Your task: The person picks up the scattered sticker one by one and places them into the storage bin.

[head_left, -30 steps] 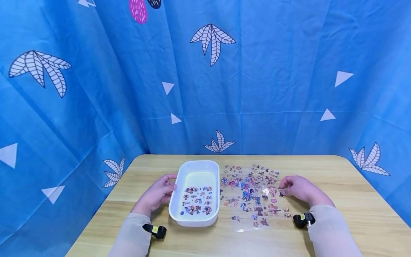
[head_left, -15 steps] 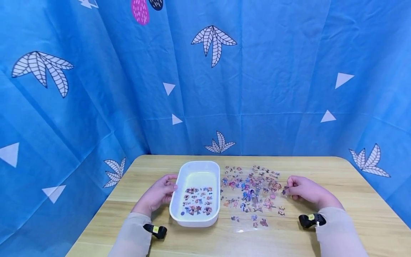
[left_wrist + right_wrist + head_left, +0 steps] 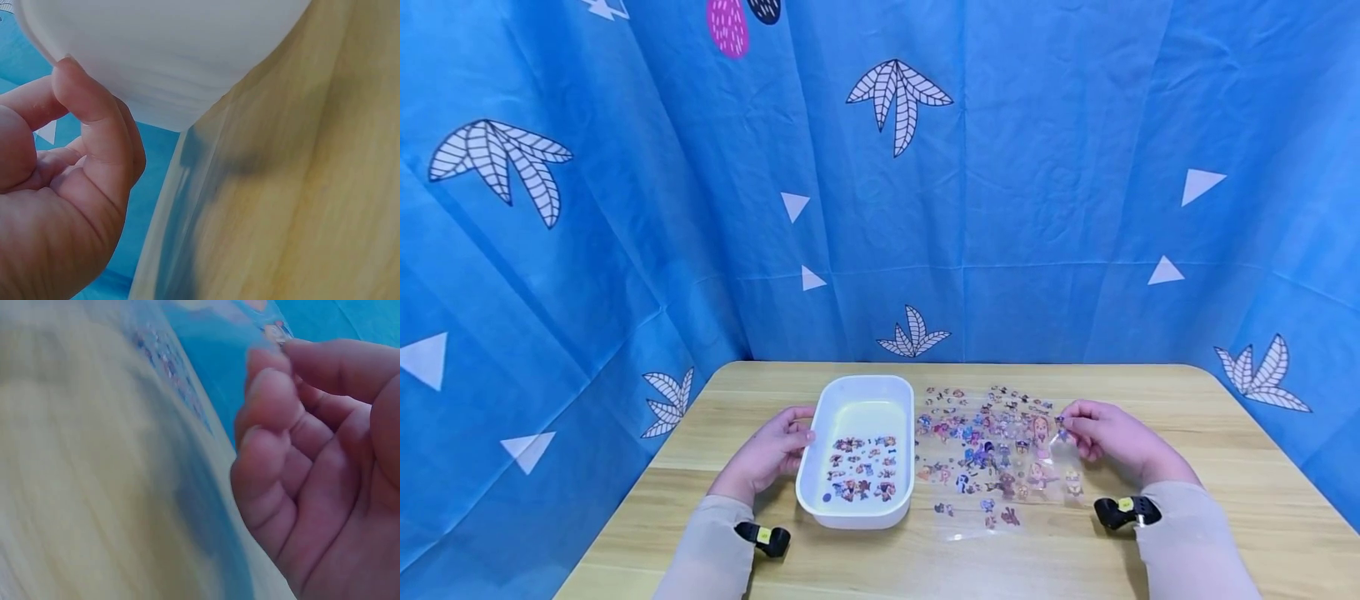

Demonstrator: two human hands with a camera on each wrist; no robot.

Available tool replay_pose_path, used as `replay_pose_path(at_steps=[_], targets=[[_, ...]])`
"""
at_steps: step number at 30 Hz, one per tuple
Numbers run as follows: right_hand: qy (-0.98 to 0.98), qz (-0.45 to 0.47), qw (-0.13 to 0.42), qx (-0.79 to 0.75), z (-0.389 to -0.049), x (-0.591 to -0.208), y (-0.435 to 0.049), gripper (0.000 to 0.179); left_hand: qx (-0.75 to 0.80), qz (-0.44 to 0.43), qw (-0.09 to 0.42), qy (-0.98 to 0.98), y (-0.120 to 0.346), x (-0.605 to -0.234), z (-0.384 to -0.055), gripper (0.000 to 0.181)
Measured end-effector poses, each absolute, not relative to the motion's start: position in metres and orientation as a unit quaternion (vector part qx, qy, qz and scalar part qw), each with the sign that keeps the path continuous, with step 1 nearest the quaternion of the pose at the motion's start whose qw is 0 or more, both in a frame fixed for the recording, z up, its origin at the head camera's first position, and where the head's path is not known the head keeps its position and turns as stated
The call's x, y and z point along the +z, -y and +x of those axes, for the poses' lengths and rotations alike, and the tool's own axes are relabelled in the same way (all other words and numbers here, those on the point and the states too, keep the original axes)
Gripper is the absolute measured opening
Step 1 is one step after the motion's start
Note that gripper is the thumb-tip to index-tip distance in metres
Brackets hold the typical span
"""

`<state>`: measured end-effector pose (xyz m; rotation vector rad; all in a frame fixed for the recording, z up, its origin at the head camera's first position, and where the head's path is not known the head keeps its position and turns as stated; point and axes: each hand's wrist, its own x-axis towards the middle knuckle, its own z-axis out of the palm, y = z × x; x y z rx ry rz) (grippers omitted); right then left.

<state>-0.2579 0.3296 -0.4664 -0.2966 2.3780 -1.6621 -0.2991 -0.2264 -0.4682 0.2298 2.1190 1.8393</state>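
A white tray (image 3: pixel 859 522) sits left of the middle of the table, with a patch of small cartoon stickers (image 3: pixel 863 468) inside its near half. My left hand (image 3: pixel 769 454) grips the tray's left side; the left wrist view shows a bent digit (image 3: pixel 87 94) against the tray's white wall. To the right, my right hand (image 3: pixel 1112 442) pinches the right edge of a clear sticker sheet (image 3: pixel 1040 475) printed with cartoon figures. Thumb and forefinger meet at that edge in the right wrist view, and the other fingers (image 3: pixel 262 456) are curled.
More transparent sticker sheets (image 3: pixel 955 492) overlap between the tray and my right hand. The wooden table (image 3: pixel 1000 567) ends at a blue patterned curtain (image 3: pixel 1037 208). A small black camera (image 3: pixel 763 537) is strapped at my left wrist, another (image 3: pixel 1127 512) at my right.
My right hand first moved right, then slightly up and back left, pinching the sheet throughout. The sheet's printed figures shifted with it. The left hand and tray stay almost in place.
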Motion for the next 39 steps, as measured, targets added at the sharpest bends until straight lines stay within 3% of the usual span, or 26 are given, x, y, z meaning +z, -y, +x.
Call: replay_pose_path(at_steps=[20, 39], targets=[[-0.800, -0.114, 0.042, -0.588, -0.259, -0.439, -0.302, 0.026, 0.643, 0.070, 0.162, -0.745, 0.227, -0.466, -0.299, 0.053], [-0.767, -0.133, 0.072, -0.623, -0.262, -0.429, -0.258, 0.025, 0.643, 0.064, 0.160, -0.746, 0.225, -0.466, -0.299, 0.052]])
